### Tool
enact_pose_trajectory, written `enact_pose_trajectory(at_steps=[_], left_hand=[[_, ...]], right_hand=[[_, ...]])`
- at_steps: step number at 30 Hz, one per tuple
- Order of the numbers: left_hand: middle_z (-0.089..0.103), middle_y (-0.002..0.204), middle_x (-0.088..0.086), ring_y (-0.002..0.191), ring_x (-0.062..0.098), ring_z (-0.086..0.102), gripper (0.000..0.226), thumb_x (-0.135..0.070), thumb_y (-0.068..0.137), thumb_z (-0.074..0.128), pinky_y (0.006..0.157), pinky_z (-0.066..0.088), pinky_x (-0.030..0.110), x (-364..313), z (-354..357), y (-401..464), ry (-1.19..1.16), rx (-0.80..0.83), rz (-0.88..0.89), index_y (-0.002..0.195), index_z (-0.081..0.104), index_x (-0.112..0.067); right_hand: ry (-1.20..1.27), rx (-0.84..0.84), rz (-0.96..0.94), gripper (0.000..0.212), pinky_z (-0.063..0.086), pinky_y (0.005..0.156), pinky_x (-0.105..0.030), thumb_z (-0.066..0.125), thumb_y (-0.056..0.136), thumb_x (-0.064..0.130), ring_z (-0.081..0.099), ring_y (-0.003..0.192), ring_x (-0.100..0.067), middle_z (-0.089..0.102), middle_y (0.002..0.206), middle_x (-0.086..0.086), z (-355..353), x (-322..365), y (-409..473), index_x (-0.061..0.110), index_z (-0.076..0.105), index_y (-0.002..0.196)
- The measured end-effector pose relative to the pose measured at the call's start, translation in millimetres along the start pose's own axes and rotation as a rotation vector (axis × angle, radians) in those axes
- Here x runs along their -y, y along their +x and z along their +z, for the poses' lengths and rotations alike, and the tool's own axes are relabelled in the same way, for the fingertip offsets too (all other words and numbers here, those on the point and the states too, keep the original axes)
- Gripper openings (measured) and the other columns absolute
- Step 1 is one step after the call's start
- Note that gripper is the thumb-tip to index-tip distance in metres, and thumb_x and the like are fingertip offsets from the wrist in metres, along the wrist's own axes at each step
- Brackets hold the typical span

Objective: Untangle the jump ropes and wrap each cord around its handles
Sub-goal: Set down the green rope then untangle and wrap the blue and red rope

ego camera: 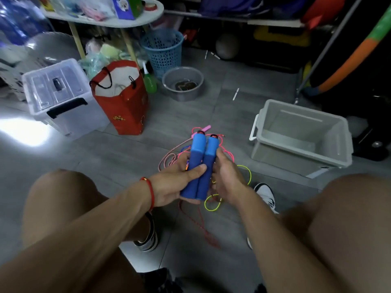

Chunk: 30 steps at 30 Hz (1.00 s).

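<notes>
An open grey bin (300,136) sits on the floor to your right, well apart from your hands. Between your knees, your left hand (173,185) wraps the pair of blue handles (200,166), thumb curled across both, holding them side by side and pointing away from you. Your right hand (227,178) cups their right side, fingers hidden behind, so its grip is unclear. Tangled pink, yellow and red cords (211,205) lie on the floor just beneath.
</notes>
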<state>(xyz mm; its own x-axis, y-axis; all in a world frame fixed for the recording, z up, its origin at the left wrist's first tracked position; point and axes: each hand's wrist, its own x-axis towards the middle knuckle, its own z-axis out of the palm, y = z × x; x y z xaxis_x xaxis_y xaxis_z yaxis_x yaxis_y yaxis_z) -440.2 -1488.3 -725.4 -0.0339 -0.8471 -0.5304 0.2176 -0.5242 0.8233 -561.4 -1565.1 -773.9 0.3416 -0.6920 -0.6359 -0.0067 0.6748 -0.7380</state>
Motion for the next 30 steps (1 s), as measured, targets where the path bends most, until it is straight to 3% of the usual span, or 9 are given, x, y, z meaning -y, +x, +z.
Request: enact_pose_trajectory(at_steps=[3,5,8,12,15,19,22,27,30], left_hand=[[0.060,0.134,0.017,0.118,0.044,0.061,0.035,-0.016,0.101,0.056,0.086,0.052,0.066,-17.7,6.2,5.6,-0.081,0.030,0.043,0.132,0.044,-0.026],[0.055,0.137,0.021,0.118,0.049,0.059,0.036,-0.017,0.100,0.058,0.085,0.049,0.072,-29.6,8.2,10.5,-0.098,0.038,0.072,0.133,0.045,-0.025],[0.058,0.137,0.013,0.119,0.037,0.062,0.049,-0.021,0.093,0.064,0.089,0.047,0.072,-51.8,11.8,16.6,-0.095,0.126,0.139,0.138,0.045,-0.028],[0.057,0.140,0.012,0.122,0.028,0.061,0.060,-0.005,0.092,0.060,0.096,0.054,0.046,-78.5,9.7,30.8,-0.022,0.233,0.241,0.146,0.037,-0.021],[0.067,0.122,0.007,0.107,0.021,0.068,0.056,0.011,0.095,0.051,0.087,0.057,0.035,-91.1,-0.2,39.1,0.055,0.224,0.250,0.143,0.038,-0.014],[0.066,0.109,0.013,0.097,0.025,0.069,0.046,0.011,0.094,0.052,0.087,0.058,0.041,-88.7,-5.5,41.4,0.076,0.291,0.153,0.135,0.044,-0.008],[0.065,0.112,0.018,0.104,0.030,0.067,0.051,0.006,0.091,0.058,0.092,0.055,0.049,-87.6,-4.6,43.1,0.004,0.346,0.088,0.138,0.041,-0.002],[0.065,0.120,0.026,0.107,0.036,0.067,0.041,-0.003,0.094,0.059,0.098,0.051,0.056,-85.8,-5.0,47.5,-0.059,0.291,0.049,0.134,0.049,0.000],[0.064,0.123,0.026,0.109,0.045,0.065,0.040,-0.020,0.095,0.058,0.087,0.053,0.064,-83.4,-7.8,43.4,-0.056,0.279,-0.067,0.133,0.054,-0.008]], right_hand=[[-0.020,0.066,-0.034,0.082,0.047,0.103,-0.055,0.053,0.071,0.077,0.066,0.107,-0.034,0.070,0.120,-0.016,-1.4,27.6,-2.7,0.015,0.069,0.121],[-0.098,0.087,-0.142,0.075,0.052,0.097,-0.052,0.052,0.080,0.072,0.068,0.099,-0.029,0.071,0.114,-0.015,0.7,50.7,-12.0,0.011,0.067,0.122],[-0.442,-0.023,-0.430,0.056,0.054,0.090,-0.039,0.041,0.096,0.064,0.065,0.095,-0.015,0.068,0.104,-0.001,-0.6,80.3,-19.8,0.015,0.056,0.117],[-0.504,0.034,-0.451,0.042,0.054,0.081,-0.039,0.038,0.103,0.052,0.064,0.092,-0.017,0.064,0.104,-0.003,2.1,110.6,-23.5,0.014,0.041,0.122],[-0.345,0.140,-0.311,0.039,0.055,0.074,-0.041,0.042,0.104,0.044,0.064,0.088,-0.024,0.066,0.103,-0.009,-0.1,131.7,-23.3,0.013,0.054,0.124],[-0.168,0.158,-0.340,0.037,0.050,0.083,-0.040,0.059,0.097,0.034,0.062,0.092,-0.024,0.065,0.103,-0.011,-11.2,148.0,-13.4,0.006,0.061,0.122],[-0.008,0.198,-0.359,0.052,0.049,0.099,-0.054,0.067,0.092,0.024,0.061,0.102,-0.033,0.063,0.116,-0.028,-10.1,146.9,-5.9,-0.013,0.052,0.126],[0.040,0.140,-0.449,0.045,0.051,0.097,-0.057,0.065,0.095,0.015,0.064,0.098,-0.036,0.059,0.118,-0.041,-0.1,148.7,2.0,-0.019,0.052,0.120],[0.049,0.087,-0.468,0.046,0.046,0.100,-0.064,0.070,0.092,0.016,0.060,0.098,-0.035,0.060,0.106,-0.032,3.2,148.8,7.7,-0.019,0.052,0.116]])
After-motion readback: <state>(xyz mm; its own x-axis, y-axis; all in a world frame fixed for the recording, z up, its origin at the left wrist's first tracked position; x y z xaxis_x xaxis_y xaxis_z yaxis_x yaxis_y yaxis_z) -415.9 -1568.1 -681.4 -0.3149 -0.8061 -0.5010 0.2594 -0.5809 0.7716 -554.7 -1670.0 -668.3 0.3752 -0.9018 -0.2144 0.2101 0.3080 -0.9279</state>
